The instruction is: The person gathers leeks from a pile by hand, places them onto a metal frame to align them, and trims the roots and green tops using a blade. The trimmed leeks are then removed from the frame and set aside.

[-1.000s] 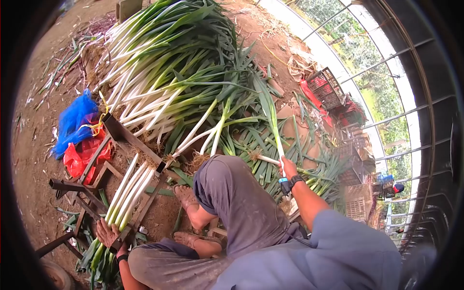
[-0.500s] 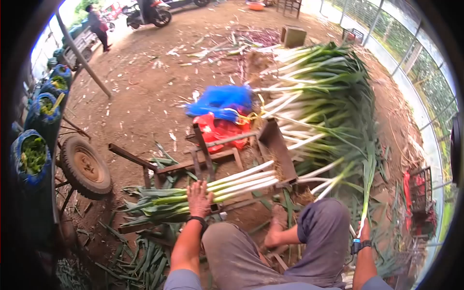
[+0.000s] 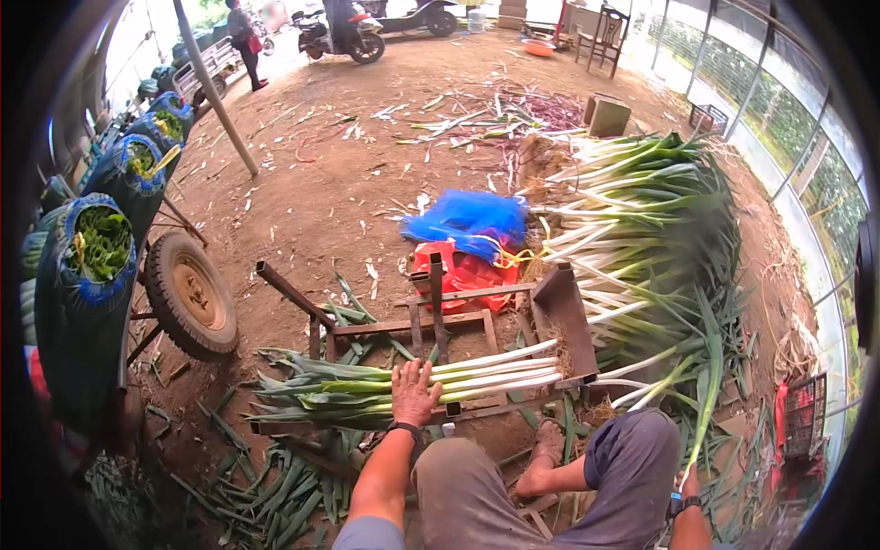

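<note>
My left hand (image 3: pixel 415 394) lies with its fingers apart on a bundle of long green onions (image 3: pixel 495 371), whose white ends point right in a low metal frame (image 3: pixel 573 321). At the lower right, beside my knee, my right hand (image 3: pixel 687 486) is at the white end of a single onion stalk (image 3: pixel 706 394) that reaches upward. Its fingers are mostly hidden. A large pile of onions (image 3: pixel 642 220) lies beyond, with white ends to the left and green leaves to the right.
Blue netting (image 3: pixel 467 220) and a red bag (image 3: pixel 458 270) lie behind the frame. A wheel (image 3: pixel 191 293) and filled sacks (image 3: pixel 101 243) stand at left. Trimmed leaves (image 3: pixel 275 486) cover the ground below. A black crate (image 3: pixel 805 412) stands at right. A person (image 3: pixel 245 41) stands far back.
The whole view has shifted, so the scene appears further right and lower. My left hand remains on the bundle, and my right hand stays by the stalk at the lower right.
</note>
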The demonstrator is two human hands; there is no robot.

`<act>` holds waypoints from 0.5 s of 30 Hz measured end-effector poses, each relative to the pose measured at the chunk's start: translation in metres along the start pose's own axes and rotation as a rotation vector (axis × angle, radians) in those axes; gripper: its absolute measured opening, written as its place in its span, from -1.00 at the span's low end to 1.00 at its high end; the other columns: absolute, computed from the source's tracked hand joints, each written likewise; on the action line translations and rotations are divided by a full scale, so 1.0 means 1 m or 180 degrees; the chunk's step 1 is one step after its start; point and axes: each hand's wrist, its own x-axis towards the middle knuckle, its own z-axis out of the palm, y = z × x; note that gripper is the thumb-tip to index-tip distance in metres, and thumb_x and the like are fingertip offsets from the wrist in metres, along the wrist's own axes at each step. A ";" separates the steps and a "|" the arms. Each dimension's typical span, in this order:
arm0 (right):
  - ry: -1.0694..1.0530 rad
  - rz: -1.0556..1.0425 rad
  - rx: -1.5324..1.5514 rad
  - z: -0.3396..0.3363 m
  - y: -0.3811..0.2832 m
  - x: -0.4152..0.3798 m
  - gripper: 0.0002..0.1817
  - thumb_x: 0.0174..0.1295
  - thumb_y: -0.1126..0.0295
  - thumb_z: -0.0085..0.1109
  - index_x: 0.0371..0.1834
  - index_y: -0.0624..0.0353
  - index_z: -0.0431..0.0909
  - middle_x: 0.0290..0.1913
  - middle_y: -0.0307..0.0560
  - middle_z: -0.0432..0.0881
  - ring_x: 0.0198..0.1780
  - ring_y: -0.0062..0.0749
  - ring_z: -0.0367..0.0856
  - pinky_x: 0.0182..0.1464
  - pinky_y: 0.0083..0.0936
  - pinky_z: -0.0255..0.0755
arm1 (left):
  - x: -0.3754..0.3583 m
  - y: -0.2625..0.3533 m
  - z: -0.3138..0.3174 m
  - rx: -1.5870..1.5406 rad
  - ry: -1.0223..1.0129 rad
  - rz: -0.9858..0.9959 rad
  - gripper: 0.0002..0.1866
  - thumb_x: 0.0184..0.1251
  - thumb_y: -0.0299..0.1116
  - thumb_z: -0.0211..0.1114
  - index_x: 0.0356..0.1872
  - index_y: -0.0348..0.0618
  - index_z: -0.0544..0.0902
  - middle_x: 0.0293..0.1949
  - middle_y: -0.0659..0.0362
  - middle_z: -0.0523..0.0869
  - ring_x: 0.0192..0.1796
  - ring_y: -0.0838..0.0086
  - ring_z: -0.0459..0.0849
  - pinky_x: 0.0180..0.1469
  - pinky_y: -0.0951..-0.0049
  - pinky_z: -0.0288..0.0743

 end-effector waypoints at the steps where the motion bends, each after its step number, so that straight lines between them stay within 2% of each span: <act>1: 0.0127 -0.0012 -0.0187 -0.010 -0.009 -0.007 -0.27 0.32 -0.46 -0.09 -0.29 0.08 0.53 -0.67 -0.29 0.35 -0.70 -0.49 0.32 -0.70 -0.49 0.21 | 0.000 0.000 0.001 -0.0014 -0.0002 -0.0005 -0.34 0.46 0.11 0.06 0.48 0.02 0.39 0.48 0.04 0.36 0.55 0.16 0.23 0.63 0.00 -0.22; 2: 0.0093 -0.0109 -0.0016 -0.020 -0.015 -0.007 -0.28 0.31 -0.46 -0.09 -0.31 0.07 0.53 -0.66 -0.29 0.35 -0.70 -0.50 0.31 -0.69 -0.50 0.20 | 0.000 0.001 -0.001 -0.0039 0.0014 -0.0012 -0.34 0.46 0.11 0.06 0.48 0.03 0.39 0.48 0.04 0.37 0.55 0.16 0.23 0.62 0.00 -0.22; 3: 0.0313 -0.0162 -0.0018 -0.025 -0.026 -0.019 -0.25 0.22 -0.53 -0.01 -0.32 0.04 0.53 -0.66 -0.29 0.37 -0.76 -0.47 0.24 -0.71 -0.50 0.08 | 0.000 0.000 0.000 -0.0025 0.0014 -0.0019 -0.34 0.46 0.12 0.06 0.48 0.04 0.39 0.48 0.04 0.37 0.55 0.16 0.22 0.62 0.00 -0.21; 4: 0.0362 -0.0357 0.0009 -0.022 -0.046 -0.041 -0.19 0.16 -0.58 -0.05 -0.15 0.05 0.40 -0.43 -0.25 0.28 -0.52 -0.39 0.17 -0.49 -0.39 0.02 | 0.000 0.001 0.000 -0.0010 0.0009 -0.0017 -0.34 0.46 0.12 0.06 0.48 0.04 0.39 0.48 0.04 0.37 0.55 0.16 0.22 0.62 0.00 -0.21; 5: 0.0095 -0.0329 0.0081 0.010 -0.066 -0.085 -0.09 0.09 -0.63 -0.08 0.02 0.06 0.27 -0.20 -0.20 0.18 -0.28 -0.31 0.10 -0.26 -0.28 -0.04 | -0.001 0.001 0.002 0.0005 0.0017 -0.0035 -0.34 0.46 0.12 0.06 0.48 0.04 0.39 0.48 0.04 0.37 0.55 0.16 0.22 0.62 0.00 -0.21; 6: -0.0386 -0.0027 0.0149 0.068 -0.076 -0.139 0.04 0.02 -0.68 -0.12 0.19 0.07 0.14 0.03 -0.16 0.09 -0.04 -0.23 0.03 -0.04 -0.18 -0.10 | -0.001 0.000 0.003 -0.0022 0.0018 -0.0033 -0.34 0.46 0.12 0.06 0.48 0.05 0.39 0.48 0.04 0.37 0.55 0.16 0.22 0.62 0.00 -0.21; 7: -0.0969 0.0994 0.0166 0.155 -0.075 -0.202 0.19 -0.05 -0.74 -0.16 0.36 0.08 0.01 0.26 -0.12 -0.01 0.20 -0.15 -0.04 0.19 -0.07 -0.16 | 0.000 0.000 0.002 -0.0050 0.0023 -0.0029 -0.34 0.47 0.12 0.06 0.48 0.05 0.39 0.48 0.04 0.37 0.55 0.17 0.23 0.62 0.00 -0.21; 8: -0.1373 0.2788 0.0071 0.267 -0.065 -0.274 0.35 -0.11 -0.79 -0.19 0.52 0.09 -0.13 0.49 -0.08 -0.10 0.44 -0.07 -0.11 0.41 0.04 -0.22 | 0.000 0.000 0.002 -0.0035 0.0038 -0.0039 -0.34 0.47 0.12 0.06 0.48 0.05 0.39 0.48 0.04 0.37 0.55 0.17 0.23 0.62 0.00 -0.21; 9: -0.1662 0.3825 -0.0185 0.355 -0.055 -0.340 0.52 -0.18 -0.84 -0.23 0.69 0.10 -0.26 0.71 -0.04 -0.20 0.68 0.02 -0.18 0.64 0.15 -0.28 | 0.001 0.000 0.002 -0.0038 0.0041 -0.0032 -0.35 0.47 0.12 0.05 0.48 0.06 0.39 0.47 0.04 0.37 0.55 0.17 0.23 0.62 0.00 -0.20; 11: -0.2299 0.3767 -0.0025 0.387 -0.031 -0.361 0.31 -0.06 -0.70 -0.18 0.57 0.11 -0.10 0.63 -0.03 -0.06 0.59 0.00 -0.05 0.57 0.07 -0.15 | 0.000 0.001 0.000 -0.0046 0.0055 -0.0013 -0.35 0.48 0.11 0.04 0.48 0.04 0.39 0.47 0.03 0.37 0.54 0.17 0.23 0.61 0.01 -0.19; 14: -0.2469 0.3327 -0.0054 0.392 -0.017 -0.357 0.00 0.11 -0.48 -0.11 0.40 0.12 0.13 0.50 -0.01 0.15 0.44 -0.02 0.15 0.47 -0.04 0.04 | 0.001 0.002 -0.002 0.0000 -0.0048 -0.0065 -0.34 0.47 0.14 0.04 0.49 0.07 0.38 0.50 0.07 0.35 0.55 0.20 0.22 0.63 0.01 -0.25; 15: -0.2798 0.2880 -0.0011 0.395 -0.008 -0.355 -0.10 0.17 -0.41 -0.08 0.34 0.12 0.21 0.46 -0.01 0.22 0.40 -0.02 0.21 0.44 -0.08 0.10 | 0.001 0.002 -0.002 0.0003 -0.0050 -0.0068 -0.34 0.47 0.14 0.04 0.50 0.07 0.38 0.50 0.08 0.35 0.55 0.21 0.22 0.63 0.01 -0.25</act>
